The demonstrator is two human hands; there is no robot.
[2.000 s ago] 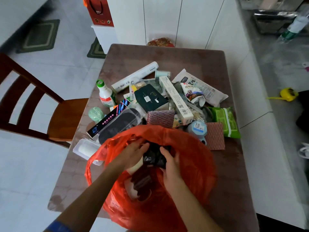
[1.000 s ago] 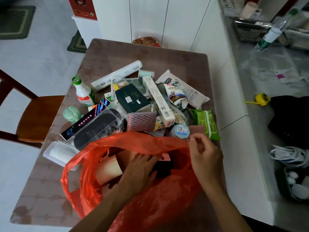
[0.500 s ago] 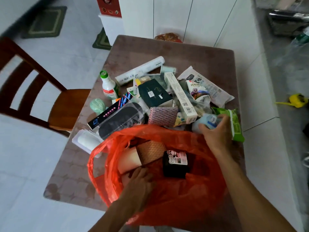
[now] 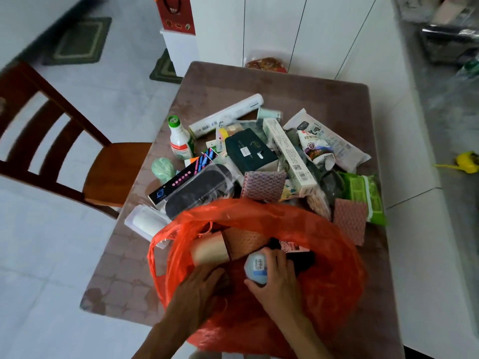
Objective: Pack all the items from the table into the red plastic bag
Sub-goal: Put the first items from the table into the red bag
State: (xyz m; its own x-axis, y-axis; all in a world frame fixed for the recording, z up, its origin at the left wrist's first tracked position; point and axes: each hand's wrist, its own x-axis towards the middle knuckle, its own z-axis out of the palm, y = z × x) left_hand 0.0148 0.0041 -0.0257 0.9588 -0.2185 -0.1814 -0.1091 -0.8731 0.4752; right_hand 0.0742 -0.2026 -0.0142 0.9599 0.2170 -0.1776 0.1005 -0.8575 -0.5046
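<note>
The red plastic bag [image 4: 334,268] stands open at the near edge of the brown table [image 4: 298,81]. My right hand [image 4: 278,283] is inside its mouth, shut on a small round blue-and-white container [image 4: 256,266]. My left hand [image 4: 199,291] grips the bag's near left rim. Inside lie a beige roll [image 4: 208,248], a patterned sponge [image 4: 243,240] and a black box [image 4: 302,257]. Behind the bag is a pile: a white bottle [image 4: 180,141], a dark green box [image 4: 250,152], a long white carton [image 4: 289,154], a green wipes pack [image 4: 365,198] and a pink sponge [image 4: 350,220].
A wooden chair [image 4: 77,154] stands left of the table. White cabinets [image 4: 272,29] rise behind it and a white counter [image 4: 420,229] runs along the right. A yellow tape measure [image 4: 467,161] lies on the grey counter top.
My right hand picked the small round container off the pile and brought it into the bag. My left hand stayed at the bag's rim.
</note>
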